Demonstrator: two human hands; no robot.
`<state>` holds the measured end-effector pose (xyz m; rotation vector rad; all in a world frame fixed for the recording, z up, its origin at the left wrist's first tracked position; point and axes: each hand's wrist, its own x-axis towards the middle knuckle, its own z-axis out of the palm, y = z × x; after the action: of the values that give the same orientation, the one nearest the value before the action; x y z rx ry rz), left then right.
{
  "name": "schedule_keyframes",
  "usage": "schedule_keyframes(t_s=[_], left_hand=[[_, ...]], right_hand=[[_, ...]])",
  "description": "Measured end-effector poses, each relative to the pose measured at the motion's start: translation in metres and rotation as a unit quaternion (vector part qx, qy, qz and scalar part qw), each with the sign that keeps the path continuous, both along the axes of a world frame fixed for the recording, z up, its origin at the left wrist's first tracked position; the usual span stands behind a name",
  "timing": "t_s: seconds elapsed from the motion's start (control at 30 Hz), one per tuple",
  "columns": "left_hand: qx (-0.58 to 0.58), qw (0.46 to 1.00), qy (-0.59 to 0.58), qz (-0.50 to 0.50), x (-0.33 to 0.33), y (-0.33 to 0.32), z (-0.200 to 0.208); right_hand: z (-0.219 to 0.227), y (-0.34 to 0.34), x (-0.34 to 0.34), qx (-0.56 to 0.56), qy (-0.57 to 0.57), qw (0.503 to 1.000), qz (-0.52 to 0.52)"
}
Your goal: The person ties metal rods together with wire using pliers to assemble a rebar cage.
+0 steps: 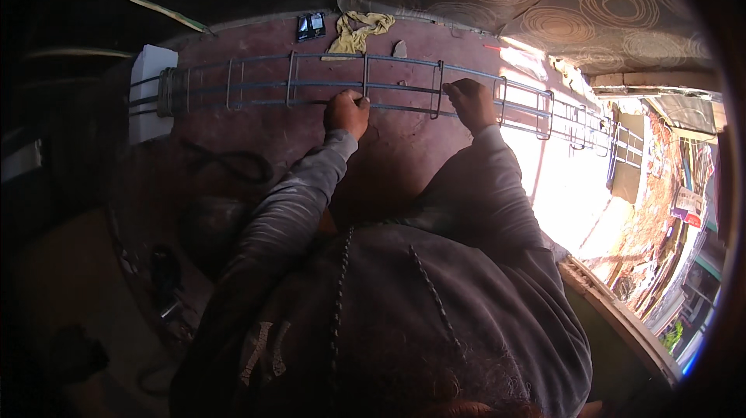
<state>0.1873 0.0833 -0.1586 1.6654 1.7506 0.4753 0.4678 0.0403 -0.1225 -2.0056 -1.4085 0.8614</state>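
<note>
We see both fists closed on the long rebar cage (404, 88) lying across the reddish table (256, 130) at twelve o'clock, left hand (346, 112) and right hand (470, 102) apparently steadying adjacent stirrups in dim light.

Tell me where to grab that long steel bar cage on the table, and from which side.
Probably the near long bar of the bar cage, in a bare stretch between two square ties, coming from the near edge of the table with the hand over the top. The cage lies flat and runs left to right, so that bar is nearest; the left hand and right hand already rest along that side.
</note>
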Motion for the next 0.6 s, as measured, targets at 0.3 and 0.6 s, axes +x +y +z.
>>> schedule_keyframes(t_s=[0.3, 0.6], left_hand=[[-0.005, 1.0, -0.011, -0.01, 0.003, 0.001, -0.002], [0.029, 0.998, -0.012, 0.059, -0.013, 0.013, 0.006]], right_hand=[[-0.008, 0.001, 0.005, -0.018, 0.006, 1.0, -0.004], [-0.003, 0.001, 0.003, -0.02, 0.021, 0.999, -0.021]])
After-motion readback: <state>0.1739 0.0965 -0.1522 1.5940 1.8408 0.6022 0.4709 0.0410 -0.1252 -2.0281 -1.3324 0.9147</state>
